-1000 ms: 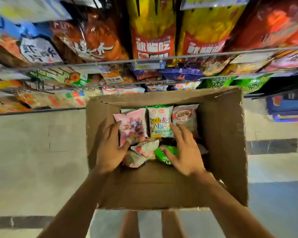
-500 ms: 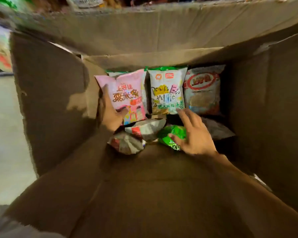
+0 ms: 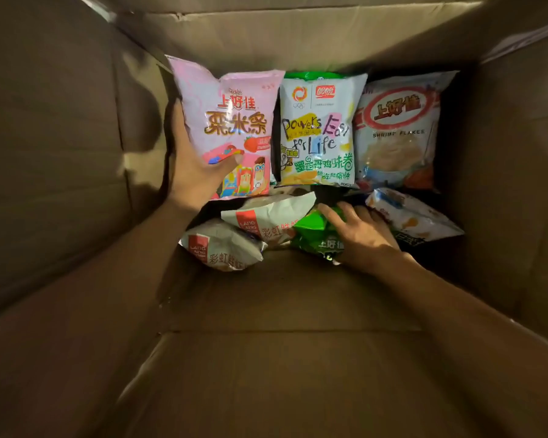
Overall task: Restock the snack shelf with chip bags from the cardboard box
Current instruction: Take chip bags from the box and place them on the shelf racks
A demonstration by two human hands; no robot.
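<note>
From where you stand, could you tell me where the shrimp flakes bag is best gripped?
Probably by its top seam, reaching down from above: the shrimp flakes bag stands upright against the box wall, flush beside the white bag, so its sides are crowded and the flat crimped top is free.

Inside your cardboard box [image 3: 60,153]: pink bag [image 3: 231,121], white bag [image 3: 320,131] and shrimp-flake bag [image 3: 399,128] stand upright along the far wall; two grey bags [image 3: 225,248] and a green bag [image 3: 314,235] lie flat nearer you.

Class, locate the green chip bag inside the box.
Head view: the green chip bag lies low, right of centre, under the right hand, beside a white bag.
</note>
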